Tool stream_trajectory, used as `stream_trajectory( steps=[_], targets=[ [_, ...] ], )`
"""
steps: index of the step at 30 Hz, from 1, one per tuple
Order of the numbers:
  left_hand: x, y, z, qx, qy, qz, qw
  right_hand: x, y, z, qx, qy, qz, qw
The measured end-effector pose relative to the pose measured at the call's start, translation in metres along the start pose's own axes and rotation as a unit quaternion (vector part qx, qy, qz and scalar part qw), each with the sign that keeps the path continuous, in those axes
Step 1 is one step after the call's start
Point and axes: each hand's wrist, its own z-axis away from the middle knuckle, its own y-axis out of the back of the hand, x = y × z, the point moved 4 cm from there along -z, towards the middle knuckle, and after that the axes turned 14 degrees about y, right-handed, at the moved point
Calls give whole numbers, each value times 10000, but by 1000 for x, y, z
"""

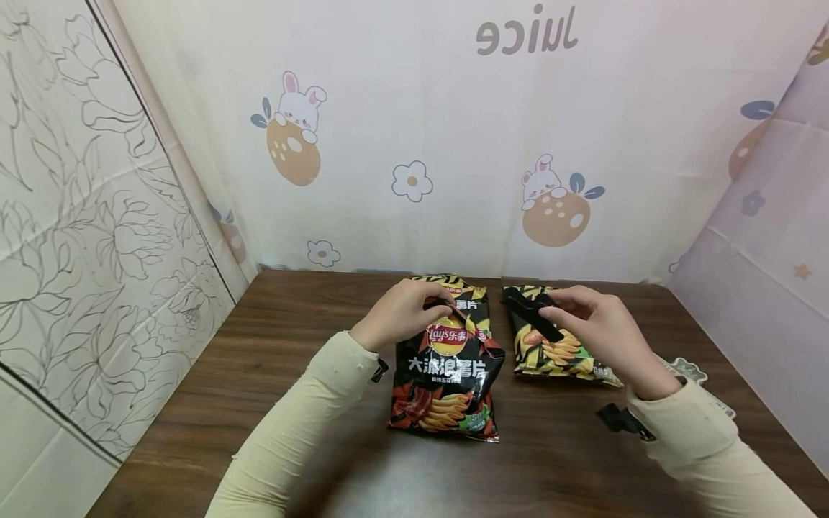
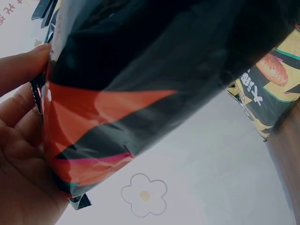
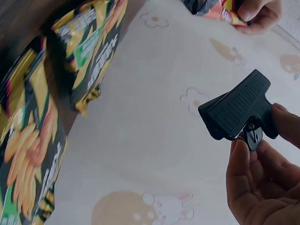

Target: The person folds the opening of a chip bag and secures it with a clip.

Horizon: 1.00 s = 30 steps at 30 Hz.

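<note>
My left hand (image 1: 404, 313) pinches the top edge of a black and red chip bag (image 1: 447, 378) held upright over the table. In the left wrist view the thumb presses the folded edge of this chip bag (image 2: 112, 112). Between the thumb and fingers of my right hand (image 1: 605, 331) is a black clip (image 1: 534, 314), gripped by its handles. The right wrist view shows the black clip (image 3: 236, 108) close up, its broad ribbed jaw facing away from the fingers. Right of the upright bag, the clip overlaps a black and yellow chip bag (image 1: 550, 352) in the head view.
Another black and yellow bag (image 1: 479, 293) lies behind the red one, partly covered by it. A pale flower-shaped item (image 1: 688, 370) sits by the right wrist on the brown wooden table (image 1: 259, 345). A printed curtain (image 1: 414, 108) hangs at the table's back edge.
</note>
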Motion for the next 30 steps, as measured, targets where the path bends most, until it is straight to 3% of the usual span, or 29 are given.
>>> stream_trajectory(
  steps=[7, 16, 30],
  targets=[
    [0, -1, -1, -4, 3, 48, 10000, -14, -12, -13, -130, 296, 26, 9995],
    [0, 0, 0, 7, -7, 50, 10000, -29, -28, -22, -330, 556, -333, 9974],
    [0, 0, 0, 41, -13, 5, 10000, -25, -42, -24, -227, 619, -490, 9966]
  ],
)
